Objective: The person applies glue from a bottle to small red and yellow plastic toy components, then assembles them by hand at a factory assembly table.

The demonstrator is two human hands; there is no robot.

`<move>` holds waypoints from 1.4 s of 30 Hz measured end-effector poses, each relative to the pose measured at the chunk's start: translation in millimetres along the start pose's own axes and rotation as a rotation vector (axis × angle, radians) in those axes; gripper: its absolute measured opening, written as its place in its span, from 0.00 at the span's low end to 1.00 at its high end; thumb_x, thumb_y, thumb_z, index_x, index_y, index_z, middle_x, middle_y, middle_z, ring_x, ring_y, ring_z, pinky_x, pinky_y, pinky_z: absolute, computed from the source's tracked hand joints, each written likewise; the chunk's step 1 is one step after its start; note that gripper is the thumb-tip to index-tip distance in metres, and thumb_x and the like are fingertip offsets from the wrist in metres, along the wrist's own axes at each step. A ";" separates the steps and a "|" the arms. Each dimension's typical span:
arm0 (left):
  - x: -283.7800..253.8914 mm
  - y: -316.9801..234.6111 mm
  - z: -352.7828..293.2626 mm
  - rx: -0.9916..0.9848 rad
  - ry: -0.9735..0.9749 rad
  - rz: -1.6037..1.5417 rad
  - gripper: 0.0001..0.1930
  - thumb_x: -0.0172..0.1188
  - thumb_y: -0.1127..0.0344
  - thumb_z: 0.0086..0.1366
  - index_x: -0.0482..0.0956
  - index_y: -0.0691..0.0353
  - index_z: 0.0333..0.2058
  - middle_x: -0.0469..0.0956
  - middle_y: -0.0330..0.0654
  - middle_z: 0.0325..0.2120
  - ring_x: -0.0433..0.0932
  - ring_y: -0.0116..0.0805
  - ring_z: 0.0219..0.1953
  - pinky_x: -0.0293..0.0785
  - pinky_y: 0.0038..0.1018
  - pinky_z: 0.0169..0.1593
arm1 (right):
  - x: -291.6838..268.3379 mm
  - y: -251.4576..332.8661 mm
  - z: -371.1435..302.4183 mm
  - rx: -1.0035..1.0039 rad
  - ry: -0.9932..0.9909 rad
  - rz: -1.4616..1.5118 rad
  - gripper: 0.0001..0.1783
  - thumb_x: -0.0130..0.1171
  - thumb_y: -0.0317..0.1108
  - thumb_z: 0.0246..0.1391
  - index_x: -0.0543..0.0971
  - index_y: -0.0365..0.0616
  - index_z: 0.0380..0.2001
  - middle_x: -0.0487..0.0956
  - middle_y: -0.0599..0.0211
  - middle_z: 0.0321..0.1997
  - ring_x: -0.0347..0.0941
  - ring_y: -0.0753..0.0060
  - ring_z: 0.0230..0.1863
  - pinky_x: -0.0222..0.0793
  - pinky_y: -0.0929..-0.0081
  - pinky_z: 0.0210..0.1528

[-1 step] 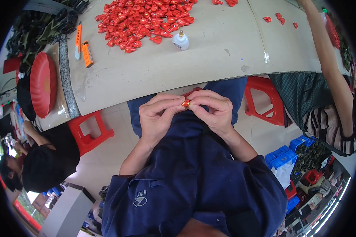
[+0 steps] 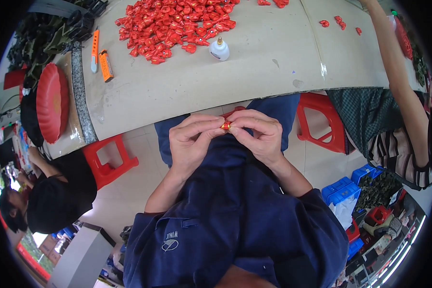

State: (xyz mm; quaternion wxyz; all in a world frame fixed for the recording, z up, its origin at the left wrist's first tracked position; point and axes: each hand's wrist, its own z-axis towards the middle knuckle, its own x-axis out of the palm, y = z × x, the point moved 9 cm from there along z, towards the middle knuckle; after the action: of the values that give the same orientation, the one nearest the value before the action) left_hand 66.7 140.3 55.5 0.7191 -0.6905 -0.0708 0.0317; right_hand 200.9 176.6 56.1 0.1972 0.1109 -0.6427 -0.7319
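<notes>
Table (image 2: 269, 53): red pile (image 2: 173, 29) heaped at the far side
Left hand (image 2: 191, 138): piece (image 2: 225, 126) pinched at its left, fingers pretty narrow
Right hand (image 2: 261, 135): same deal, right side pinched
Piece: held between both sets of fingertips, just short of the table

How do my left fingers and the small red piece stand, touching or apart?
Touching: the head view shows the left fingers pinching the small red piece at its left end.
</notes>
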 end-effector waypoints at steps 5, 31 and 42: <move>-0.3 -2.1 0.9 0.001 -0.010 0.004 0.08 0.56 0.83 0.51 0.79 0.68 0.31 0.76 0.48 0.31 0.77 0.33 0.32 0.77 0.23 0.37 | 0.9 -1.6 0.5 -0.026 -0.008 0.012 0.05 0.55 0.17 0.44 0.77 0.32 0.28 0.75 0.60 0.34 0.73 0.78 0.27 0.70 0.86 0.29; -2.1 17.6 3.8 -0.179 -0.044 -0.240 0.10 0.57 0.77 0.54 0.76 0.69 0.37 0.75 0.43 0.32 0.76 0.27 0.33 0.75 0.19 0.36 | 4.7 -20.1 3.6 0.321 -0.007 0.443 0.11 0.54 0.20 0.48 0.73 0.30 0.38 0.76 0.58 0.35 0.75 0.71 0.35 0.75 0.76 0.38; -3.1 22.5 1.8 -0.185 -0.046 -0.255 0.10 0.57 0.76 0.55 0.76 0.68 0.38 0.76 0.42 0.31 0.76 0.25 0.30 0.72 0.16 0.32 | 4.1 -25.2 0.8 0.359 -0.019 0.451 0.11 0.54 0.22 0.49 0.73 0.31 0.38 0.77 0.58 0.34 0.75 0.72 0.34 0.75 0.78 0.37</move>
State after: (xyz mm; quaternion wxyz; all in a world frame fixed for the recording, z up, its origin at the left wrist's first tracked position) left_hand 64.5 142.6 32.9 0.6489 -0.7382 -0.1769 -0.0508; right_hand 193.3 178.0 31.7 0.3262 -0.0088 -0.7722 -0.5452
